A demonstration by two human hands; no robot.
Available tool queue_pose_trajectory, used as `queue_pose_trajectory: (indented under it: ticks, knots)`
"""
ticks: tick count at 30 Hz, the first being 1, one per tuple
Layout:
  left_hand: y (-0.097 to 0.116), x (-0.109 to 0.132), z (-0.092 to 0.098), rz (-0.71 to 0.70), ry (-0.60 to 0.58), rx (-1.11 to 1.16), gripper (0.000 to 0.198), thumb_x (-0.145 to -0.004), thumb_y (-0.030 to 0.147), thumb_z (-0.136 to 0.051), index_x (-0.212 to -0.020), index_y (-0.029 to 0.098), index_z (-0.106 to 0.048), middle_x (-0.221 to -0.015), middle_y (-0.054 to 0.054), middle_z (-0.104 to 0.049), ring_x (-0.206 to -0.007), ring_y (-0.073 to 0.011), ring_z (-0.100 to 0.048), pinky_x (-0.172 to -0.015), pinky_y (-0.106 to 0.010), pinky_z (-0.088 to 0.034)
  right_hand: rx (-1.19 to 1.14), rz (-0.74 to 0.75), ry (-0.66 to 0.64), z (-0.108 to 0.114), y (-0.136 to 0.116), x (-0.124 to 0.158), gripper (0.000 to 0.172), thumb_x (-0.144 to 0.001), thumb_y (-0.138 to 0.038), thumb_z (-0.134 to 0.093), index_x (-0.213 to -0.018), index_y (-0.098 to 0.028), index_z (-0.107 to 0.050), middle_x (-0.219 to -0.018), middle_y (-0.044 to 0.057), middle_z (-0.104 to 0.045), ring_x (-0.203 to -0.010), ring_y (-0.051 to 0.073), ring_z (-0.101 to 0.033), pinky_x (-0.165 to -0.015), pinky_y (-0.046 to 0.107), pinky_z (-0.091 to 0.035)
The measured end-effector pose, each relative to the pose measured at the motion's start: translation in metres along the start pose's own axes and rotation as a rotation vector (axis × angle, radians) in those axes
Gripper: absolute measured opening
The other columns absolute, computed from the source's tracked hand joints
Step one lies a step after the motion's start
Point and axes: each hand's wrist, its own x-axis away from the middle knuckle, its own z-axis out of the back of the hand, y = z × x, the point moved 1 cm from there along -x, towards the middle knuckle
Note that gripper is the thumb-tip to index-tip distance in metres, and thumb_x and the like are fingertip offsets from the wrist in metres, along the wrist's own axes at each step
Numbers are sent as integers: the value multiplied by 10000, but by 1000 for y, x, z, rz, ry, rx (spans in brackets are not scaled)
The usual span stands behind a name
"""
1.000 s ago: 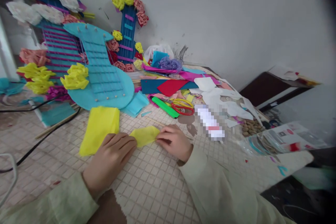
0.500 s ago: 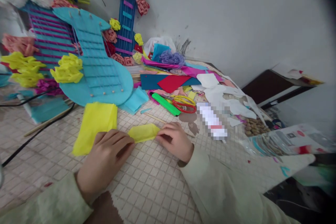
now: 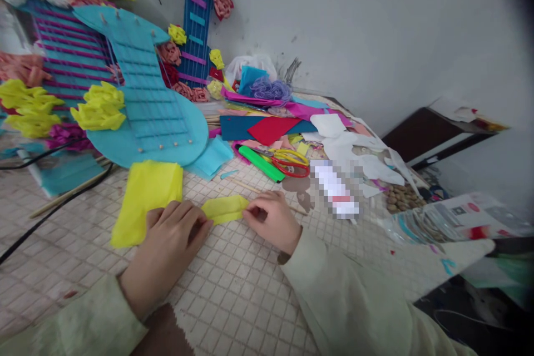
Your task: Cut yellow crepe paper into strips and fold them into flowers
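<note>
Our left hand (image 3: 171,245) gripped one end of a yellow strip (image 3: 224,208) between thumb and fingers, while our right hand (image 3: 273,219) pinched its other end with the fingertips. We had the strip stretched between the two, just above or on the tiled-pattern desk (image 3: 242,289); we could not tell which. A crease ran along its length. Just beyond our left hand, and partly hidden by it, lay a stack of yellow sheets (image 3: 146,194). Behind the strip we saw a thin stick (image 3: 245,185) passing behind our right hand, then a light blue sheet (image 3: 212,158), a green marker (image 3: 261,163) and red- and yellow-handled scissors (image 3: 287,172). Farther back to the left stood a light blue guitar-shaped cutout (image 3: 146,100) with strings, a cluster of yellow paper flowers (image 3: 100,108) at its side, and a dark blue neck-shaped piece (image 3: 197,28) leaned near the wall. Across the back we had a red sheet (image 3: 273,129) and purple yarn (image 3: 271,90); white scraps (image 3: 354,158) spread toward the right, and a clear bottle (image 3: 450,219) lay on its side beyond our right sleeve (image 3: 334,278).
</note>
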Motion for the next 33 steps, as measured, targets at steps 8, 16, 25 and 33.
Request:
queue_pose_trajectory:
  ticks: [8,16,25,33]
  knots:
    - [-1,-1,-3,18,19,-2,225,-839,336,-396,-683,208,-496,-714,-32,-549,-757,-230,-494,-682,-389,-360,-11,-47,-15,0,-4,-3,180,-684,-150,-613,-541,-176,-506,-556,-32,-562,-605,128,-511,-690,306,-354]
    - [0,-3,-3,22,49,4,202,-813,322,-429,-663,208,-501,-713,-44,-562,-751,-246,-480,-674,-432,-344,0,-26,-31,2,-2,-3,180,-718,-206,-622,-572,-178,-520,-566,-36,-561,-616,120,-522,-662,285,-354]
    - [-2,-3,-5,2,42,23,196,-820,301,-417,-668,207,-497,-730,-55,-553,-758,-248,-464,-666,-420,-354,-18,-38,-41,3,-2,-3,201,-725,-204,-611,-553,-171,-512,-556,-36,-551,-596,116,-504,-652,283,-343]
    - [-1,-3,-3,-58,72,-8,185,-818,274,-428,-658,211,-497,-704,-59,-543,-738,-259,-462,-638,-420,-361,8,-87,-17,-1,-3,-5,215,-684,-183,-631,-518,-168,-494,-538,-43,-543,-598,118,-501,-696,309,-330]
